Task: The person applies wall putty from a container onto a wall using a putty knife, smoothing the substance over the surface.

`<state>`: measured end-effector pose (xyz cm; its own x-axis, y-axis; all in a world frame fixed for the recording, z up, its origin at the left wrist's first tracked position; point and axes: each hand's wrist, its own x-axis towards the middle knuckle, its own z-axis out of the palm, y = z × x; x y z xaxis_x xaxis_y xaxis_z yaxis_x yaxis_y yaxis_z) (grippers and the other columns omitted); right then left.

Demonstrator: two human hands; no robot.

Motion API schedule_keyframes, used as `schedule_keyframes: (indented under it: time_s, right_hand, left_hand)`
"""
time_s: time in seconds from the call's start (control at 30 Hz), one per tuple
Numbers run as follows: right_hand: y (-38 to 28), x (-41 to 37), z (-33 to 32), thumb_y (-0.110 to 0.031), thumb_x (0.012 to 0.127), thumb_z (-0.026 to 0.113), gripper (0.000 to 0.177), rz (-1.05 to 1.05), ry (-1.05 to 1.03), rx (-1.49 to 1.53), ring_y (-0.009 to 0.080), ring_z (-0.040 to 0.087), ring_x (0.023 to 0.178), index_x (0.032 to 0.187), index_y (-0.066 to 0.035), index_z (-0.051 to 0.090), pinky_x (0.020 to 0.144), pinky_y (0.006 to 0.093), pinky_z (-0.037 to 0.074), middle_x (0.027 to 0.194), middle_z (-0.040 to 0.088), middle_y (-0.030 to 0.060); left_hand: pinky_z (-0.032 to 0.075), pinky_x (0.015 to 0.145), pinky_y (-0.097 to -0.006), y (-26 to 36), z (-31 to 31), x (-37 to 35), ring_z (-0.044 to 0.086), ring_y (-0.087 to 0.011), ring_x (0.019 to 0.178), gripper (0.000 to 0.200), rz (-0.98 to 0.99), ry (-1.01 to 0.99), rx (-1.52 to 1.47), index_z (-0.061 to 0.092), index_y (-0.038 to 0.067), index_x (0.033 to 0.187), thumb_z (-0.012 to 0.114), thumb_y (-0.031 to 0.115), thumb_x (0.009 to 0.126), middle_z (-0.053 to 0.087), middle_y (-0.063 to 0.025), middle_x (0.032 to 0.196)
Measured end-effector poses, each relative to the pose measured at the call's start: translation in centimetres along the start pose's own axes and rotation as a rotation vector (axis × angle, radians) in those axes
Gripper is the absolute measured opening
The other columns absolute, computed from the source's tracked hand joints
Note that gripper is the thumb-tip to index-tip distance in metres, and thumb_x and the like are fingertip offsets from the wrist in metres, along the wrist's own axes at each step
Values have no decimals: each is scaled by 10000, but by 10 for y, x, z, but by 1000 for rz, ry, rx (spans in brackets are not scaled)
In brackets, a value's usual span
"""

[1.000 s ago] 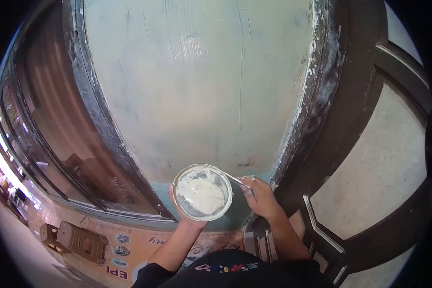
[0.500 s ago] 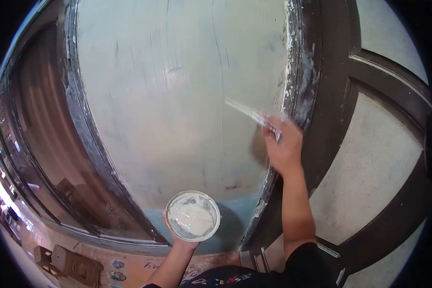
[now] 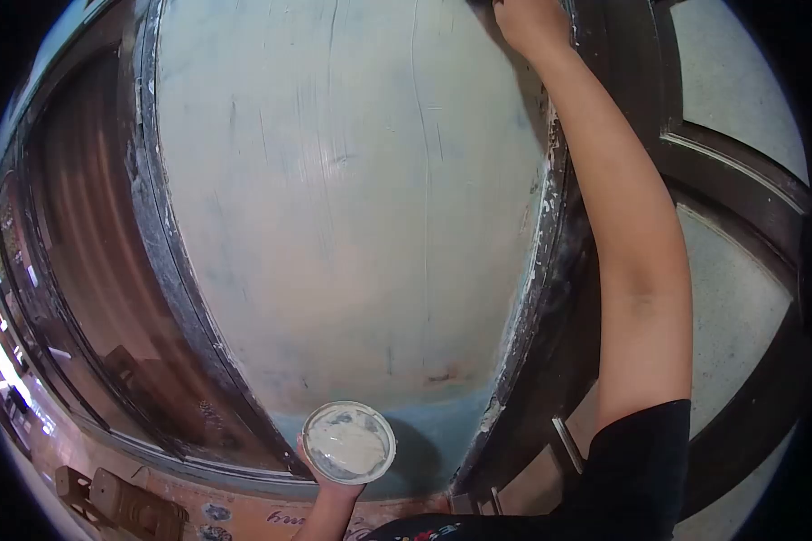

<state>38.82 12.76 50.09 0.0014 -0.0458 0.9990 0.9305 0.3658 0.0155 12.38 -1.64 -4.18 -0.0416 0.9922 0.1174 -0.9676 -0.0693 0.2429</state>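
Note:
A round tub [image 3: 348, 443] of white paste sits in my left hand [image 3: 341, 488] at the bottom centre, low against the wall panel. The fingers wrap around its side and underneath. My right arm stretches up along the right side of the pale panel [image 3: 352, 225], which shows streaks and thin vertical lines. My right hand [image 3: 532, 25] is at the top edge of the view, near the panel's upper right side. Its fingers are closed, but the frame edge cuts off most of what they hold; only a dark bit shows beside them.
Dark, paint-marked frames [image 3: 167, 216] border the panel. To the left is brown-tinted glass [image 3: 108, 270]; to the right, a dark door with pale insets [image 3: 740, 307]. Brown stools [image 3: 131, 505] stand on the floor at lower left.
My right hand has risen from mid-panel to the top edge, and the thin tool it held has left clear view. The tub and my left hand have shifted slightly down and left.

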Motion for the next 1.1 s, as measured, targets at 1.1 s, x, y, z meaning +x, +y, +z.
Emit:
schedule_keyframes:
  time_s: [1.1]
  right_hand:
    - [-3, -481, -12, -145, 656, 778, 445, 52, -559, -109, 243, 527, 1129, 1080, -183, 648, 1003, 511, 354, 1061, 596, 49]
  left_hand:
    - [382, 1057, -555, 1, -46, -60, 496, -375, 1240, 779, -376, 205, 32, 524, 142, 1341, 403, 720, 834, 516, -135, 1380]
